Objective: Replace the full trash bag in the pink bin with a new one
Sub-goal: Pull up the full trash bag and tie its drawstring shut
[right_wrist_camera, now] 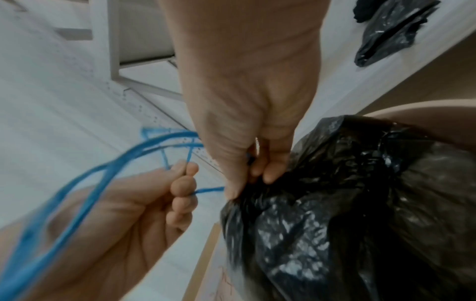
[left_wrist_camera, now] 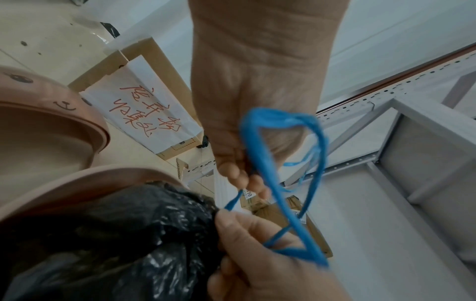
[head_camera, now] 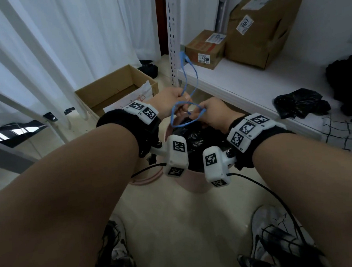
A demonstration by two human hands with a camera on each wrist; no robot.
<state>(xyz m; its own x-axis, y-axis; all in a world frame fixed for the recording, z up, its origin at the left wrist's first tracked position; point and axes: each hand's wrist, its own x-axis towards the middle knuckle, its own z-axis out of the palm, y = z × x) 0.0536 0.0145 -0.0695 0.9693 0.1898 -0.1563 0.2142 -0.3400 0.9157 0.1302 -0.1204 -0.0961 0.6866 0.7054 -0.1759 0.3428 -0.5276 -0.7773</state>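
The pink bin (head_camera: 194,183) stands on the floor between my forearms, with the full black trash bag (head_camera: 195,136) in it. A blue drawstring (head_camera: 190,91) loops up from the bag's gathered top. My left hand (head_camera: 181,98) pinches the drawstring (left_wrist_camera: 273,195) between curled fingers (left_wrist_camera: 247,179), just above the bag (left_wrist_camera: 115,234). My right hand (head_camera: 198,111) pinches the bag's gathered neck (right_wrist_camera: 260,189) together with a strand of the string, and a loop lies over its fingers (left_wrist_camera: 257,244). A crumpled black bag (head_camera: 300,103) lies on the white shelf to the right.
A pink lid with a face (left_wrist_camera: 38,122) lies on the floor left of the bin. Behind it stands an open cardboard box (head_camera: 115,89) with a white paper bag. The white shelf (head_camera: 239,83) carries two brown parcels (head_camera: 259,27) and dark cloth. My shoes (head_camera: 278,236) are in front of the bin.
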